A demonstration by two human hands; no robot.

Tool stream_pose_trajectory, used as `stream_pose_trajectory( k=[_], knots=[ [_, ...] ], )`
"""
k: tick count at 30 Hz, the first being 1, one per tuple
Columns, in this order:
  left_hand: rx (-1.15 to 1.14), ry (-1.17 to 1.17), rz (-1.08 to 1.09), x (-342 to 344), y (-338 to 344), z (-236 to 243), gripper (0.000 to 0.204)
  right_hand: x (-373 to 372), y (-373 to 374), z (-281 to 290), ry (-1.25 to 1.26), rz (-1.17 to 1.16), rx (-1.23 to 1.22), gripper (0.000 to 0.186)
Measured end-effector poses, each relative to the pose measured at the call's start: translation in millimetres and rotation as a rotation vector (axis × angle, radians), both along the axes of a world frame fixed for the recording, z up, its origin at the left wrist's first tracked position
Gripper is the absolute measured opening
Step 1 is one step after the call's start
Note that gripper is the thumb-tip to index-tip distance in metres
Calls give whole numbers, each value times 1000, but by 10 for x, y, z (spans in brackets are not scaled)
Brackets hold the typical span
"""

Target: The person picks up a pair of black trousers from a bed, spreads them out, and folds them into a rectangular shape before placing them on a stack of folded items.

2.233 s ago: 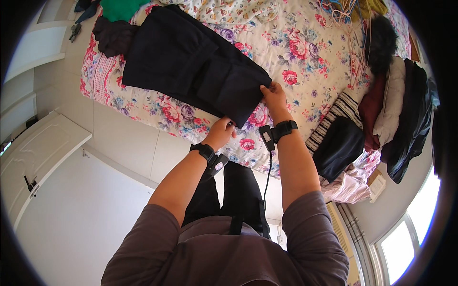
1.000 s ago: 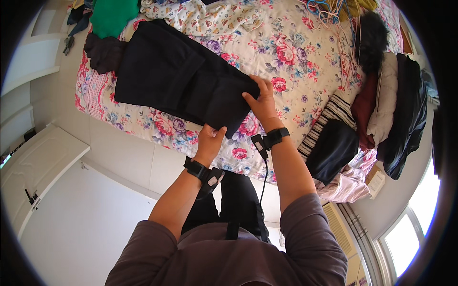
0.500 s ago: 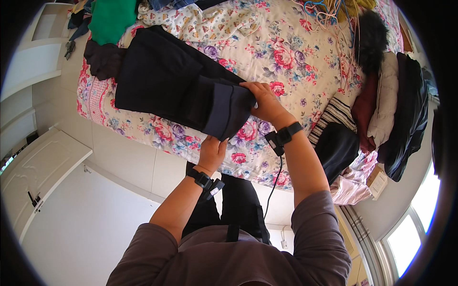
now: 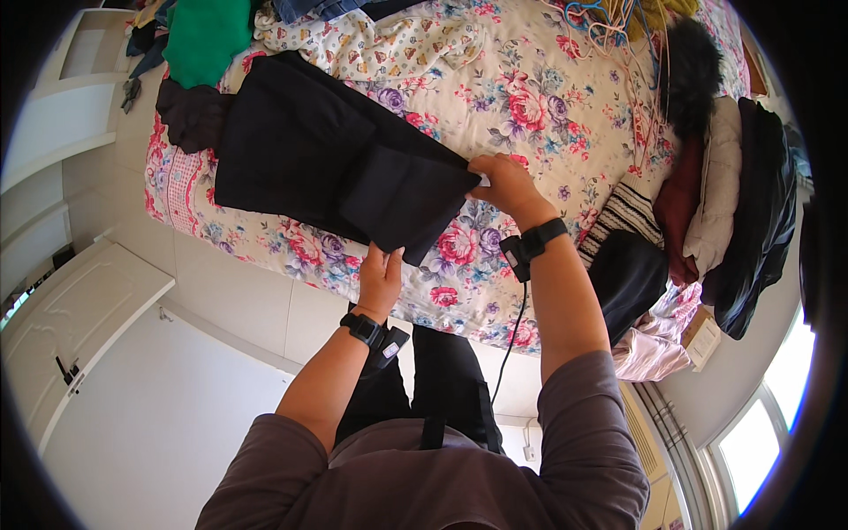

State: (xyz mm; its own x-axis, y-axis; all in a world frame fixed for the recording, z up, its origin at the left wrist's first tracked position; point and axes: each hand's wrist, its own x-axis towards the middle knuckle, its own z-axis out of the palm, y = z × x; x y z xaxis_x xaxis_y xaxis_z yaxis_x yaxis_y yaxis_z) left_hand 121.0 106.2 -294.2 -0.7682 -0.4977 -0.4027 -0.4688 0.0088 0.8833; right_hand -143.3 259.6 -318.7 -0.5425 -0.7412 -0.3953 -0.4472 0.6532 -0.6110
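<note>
A black garment (image 4: 291, 146), perhaps trousers, lies folded on the floral bedspread, its wider end to the left. At its right end a layer is turned back over the rest. My left hand (image 4: 381, 281) pinches the near edge of that layer between thumb and fingers. At the far right corner my right hand (image 4: 511, 190) has its fingers closed on the cloth. Part of the cloth in each grip is hidden by the fingers. Both wrists wear black straps with small boxes, and a cable hangs from the right one.
The floral bedspread (image 4: 530, 155) covers the bed. A green cloth (image 4: 209, 40), a dark crumpled cloth (image 4: 193, 115) and a patterned white cloth (image 4: 371, 44) lie around the garment's far and left sides. Tangled hangers (image 4: 609, 22) sit at the far right, above piled clothes (image 4: 707, 190).
The navy inner side seen at the garment's right end is now covered by black cloth lying smoother. My right hand has shifted slightly right, my left slightly left and nearer.
</note>
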Motion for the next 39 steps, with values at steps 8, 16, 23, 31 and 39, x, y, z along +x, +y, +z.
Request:
stream_pose_trajectory(
  k=[8, 16, 23, 31, 39],
  knots=[
    [734, -104, 290, -76, -134, -95, 60, 100, -77, 175, -157, -31, -336, 50],
    [1071, 81, 574, -304, -414, -87, 56, 53, -112, 359, -159, 21, -42, 45],
    [913, 188, 523, -312, -554, -173, 47, 64, -220, 291, -55, -57, 53, 45],
    [857, -142, 610, -328, -429, -475, 28, 146, -134, -149, -312, -301, -195, 33],
    [601, -355, 494, -379, -403, -163, 39, 481, -330, 87, 114, -407, -105, 43]
  ],
)
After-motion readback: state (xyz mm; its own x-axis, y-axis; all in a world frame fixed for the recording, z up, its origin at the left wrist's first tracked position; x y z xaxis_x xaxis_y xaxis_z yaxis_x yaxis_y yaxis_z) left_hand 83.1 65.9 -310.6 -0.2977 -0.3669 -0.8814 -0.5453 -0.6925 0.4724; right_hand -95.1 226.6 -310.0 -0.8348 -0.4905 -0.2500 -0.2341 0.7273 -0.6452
